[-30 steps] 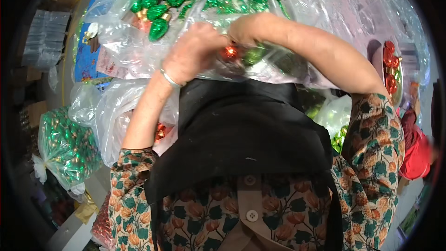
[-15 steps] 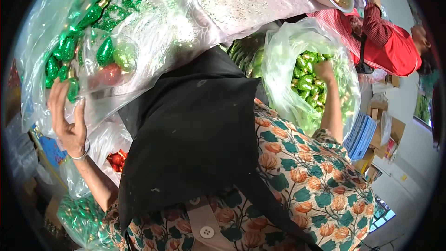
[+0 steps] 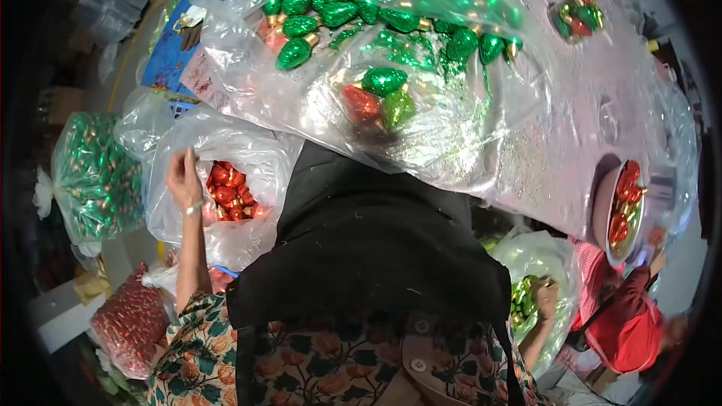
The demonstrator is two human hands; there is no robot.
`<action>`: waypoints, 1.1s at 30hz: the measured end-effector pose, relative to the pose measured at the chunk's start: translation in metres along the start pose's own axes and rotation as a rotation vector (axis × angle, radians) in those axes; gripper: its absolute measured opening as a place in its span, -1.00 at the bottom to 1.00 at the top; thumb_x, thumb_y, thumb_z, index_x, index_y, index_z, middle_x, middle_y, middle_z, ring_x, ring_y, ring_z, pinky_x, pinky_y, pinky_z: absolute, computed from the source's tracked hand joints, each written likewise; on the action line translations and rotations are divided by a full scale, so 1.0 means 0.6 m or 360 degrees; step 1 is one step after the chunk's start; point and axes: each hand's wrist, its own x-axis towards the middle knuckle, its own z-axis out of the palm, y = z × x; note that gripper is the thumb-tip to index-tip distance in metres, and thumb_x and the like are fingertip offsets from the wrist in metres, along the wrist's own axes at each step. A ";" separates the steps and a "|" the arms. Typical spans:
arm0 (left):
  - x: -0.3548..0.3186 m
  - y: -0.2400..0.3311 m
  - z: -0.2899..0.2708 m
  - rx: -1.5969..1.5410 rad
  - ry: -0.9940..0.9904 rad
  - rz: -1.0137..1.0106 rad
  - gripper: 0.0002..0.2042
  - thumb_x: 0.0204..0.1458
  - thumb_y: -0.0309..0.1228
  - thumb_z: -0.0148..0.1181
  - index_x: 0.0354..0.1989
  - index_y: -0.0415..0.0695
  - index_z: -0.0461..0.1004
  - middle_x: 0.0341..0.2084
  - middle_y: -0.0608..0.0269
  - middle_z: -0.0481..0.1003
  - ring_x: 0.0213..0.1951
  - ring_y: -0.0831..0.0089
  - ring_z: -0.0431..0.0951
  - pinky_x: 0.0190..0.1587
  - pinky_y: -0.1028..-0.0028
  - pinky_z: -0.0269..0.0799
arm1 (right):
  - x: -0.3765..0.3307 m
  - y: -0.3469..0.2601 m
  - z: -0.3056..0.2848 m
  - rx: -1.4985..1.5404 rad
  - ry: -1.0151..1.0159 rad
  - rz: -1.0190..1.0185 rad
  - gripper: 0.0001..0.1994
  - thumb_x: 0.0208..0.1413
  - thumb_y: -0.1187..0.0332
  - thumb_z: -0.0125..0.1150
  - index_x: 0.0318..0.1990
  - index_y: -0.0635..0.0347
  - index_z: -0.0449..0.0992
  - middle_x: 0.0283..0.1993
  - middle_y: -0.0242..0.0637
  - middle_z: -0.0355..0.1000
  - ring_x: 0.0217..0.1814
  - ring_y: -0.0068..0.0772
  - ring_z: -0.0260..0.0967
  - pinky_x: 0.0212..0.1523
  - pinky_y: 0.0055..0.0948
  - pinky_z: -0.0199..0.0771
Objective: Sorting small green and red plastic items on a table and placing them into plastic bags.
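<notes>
My left hand (image 3: 184,179) hovers at the left side of a clear plastic bag (image 3: 267,152) holding shiny red bulb-shaped ornaments (image 3: 229,189). Its fingers are drawn together, and whatever may be between them does not show. Down at the right, my right hand (image 3: 545,297) reaches into another clear bag (image 3: 553,256) of light green bulb ornaments (image 3: 523,301). Those fingers are curled, with their tips hidden. In front of me on the table, a red glitter bulb (image 3: 362,104), a dark green one (image 3: 384,81) and a light green one (image 3: 398,110) lie together on plastic film.
Several green glitter bulbs (image 3: 338,13) lie farther back on the film-covered table (image 3: 556,150). A bowl (image 3: 605,214) of ornaments stands at its right edge. Tied bags of green ornaments (image 3: 101,173) and red ones (image 3: 131,323) stand left. A person in red (image 3: 624,338) is at right.
The view has swung left. My left hand has moved from the green bulbs on the table to the bag of red ornaments, its fingers closing. My right hand stays in the light green ornaments' bag.
</notes>
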 end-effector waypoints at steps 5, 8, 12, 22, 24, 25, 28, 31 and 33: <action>-0.149 -0.411 -0.021 0.0684 -0.0223 -0.0973 -0.72 -0.05 -0.20 0.19 -0.37 -0.20 0.50 -0.54 0.15 0.51 -0.39 0.38 0.50 -0.31 0.41 0.39 | 0.262 -0.484 0.104 -0.0045 -0.0131 -0.0015 -0.83 -0.01 0.32 0.19 -0.42 0.25 0.42 -0.52 -0.43 0.30 -0.51 -0.63 0.20 -0.53 -0.57 0.19; -0.194 -0.490 0.021 0.1225 -0.0547 -0.0797 -0.64 -0.10 -0.15 0.20 -0.25 -0.18 0.47 -0.45 0.09 0.52 -0.29 0.24 0.51 -0.23 0.30 0.39 | 0.434 -0.614 0.238 -0.0532 -0.0525 -0.0942 -0.64 -0.11 0.27 0.20 -0.20 0.36 0.42 -0.27 -0.14 0.42 -0.18 -0.25 0.37 -0.12 -0.39 0.34; -0.172 -0.456 0.068 0.1775 -0.1108 -0.0445 -0.53 -0.14 -0.11 0.20 -0.11 -0.18 0.37 -0.34 0.03 0.50 -0.16 0.16 0.47 -0.13 0.26 0.35 | 0.651 -0.665 0.422 -0.0988 -0.0183 -0.1229 -0.49 -0.09 0.27 0.09 0.05 0.28 0.25 -0.07 0.07 0.35 -0.02 0.10 0.31 -0.02 -0.14 0.31; -0.161 -0.398 0.051 0.1741 -0.1488 -0.0634 -0.42 -0.17 -0.10 0.20 0.01 -0.15 0.25 -0.28 -0.03 0.49 -0.12 0.04 0.46 -0.08 0.26 0.35 | 0.660 -0.656 0.391 -0.0604 -0.0663 -0.0598 -0.48 -0.22 0.16 0.33 -0.13 0.35 0.43 -0.16 -0.09 0.45 -0.24 -0.29 0.40 -0.19 -0.29 0.39; -0.173 -0.421 0.041 0.1831 -0.1515 -0.0698 -0.43 -0.18 -0.12 0.22 0.00 -0.15 0.26 -0.28 -0.04 0.49 -0.12 0.03 0.47 -0.09 0.25 0.35 | 0.546 -0.662 0.320 -0.0301 -0.0228 -0.0584 -0.59 -0.22 0.19 0.35 -0.25 0.34 0.50 -0.37 -0.33 0.48 -0.41 -0.48 0.35 -0.36 -0.44 0.34; -0.198 -0.431 0.008 0.1943 -0.1514 -0.0799 -0.45 -0.19 -0.14 0.23 -0.02 -0.14 0.27 -0.28 -0.04 0.49 -0.13 0.02 0.47 -0.10 0.24 0.36 | 0.475 -0.711 0.285 -0.0148 -0.0420 -0.0309 -0.59 -0.17 0.19 0.32 -0.21 0.31 0.50 -0.41 -0.36 0.47 -0.44 -0.56 0.35 -0.38 -0.53 0.32; -0.202 -0.428 -0.005 0.2037 -0.1560 -0.0757 -0.50 -0.21 -0.19 0.25 -0.08 -0.14 0.31 -0.29 -0.02 0.50 -0.16 0.03 0.49 -0.12 0.22 0.36 | 0.312 -0.753 0.221 0.0310 -0.0543 -0.0450 -0.52 -0.15 0.37 0.32 -0.04 0.39 0.37 -0.24 -0.10 0.48 -0.32 -0.35 0.47 -0.27 -0.43 0.45; -0.165 -0.399 0.004 0.1995 -0.1573 -0.0570 -0.57 -0.24 -0.24 0.28 -0.18 -0.16 0.37 -0.32 0.01 0.50 -0.22 0.07 0.50 -0.14 0.19 0.36 | 0.214 -0.790 0.300 -0.0196 -0.0513 -0.1131 -0.52 -0.15 0.43 0.33 -0.05 0.43 0.32 -0.09 0.10 0.37 -0.35 -0.13 0.47 -0.27 -0.32 0.47; -0.134 -0.329 0.000 0.1762 -0.0940 -0.0174 -0.65 -0.23 -0.30 0.29 -0.25 -0.18 0.41 -0.36 0.05 0.50 -0.31 0.11 0.50 -0.18 0.24 0.37 | 0.213 -0.779 0.327 -0.0362 -0.0475 -0.1031 -0.52 -0.16 0.41 0.32 -0.06 0.40 0.31 -0.03 0.05 0.32 -0.27 -0.08 0.43 -0.21 -0.28 0.42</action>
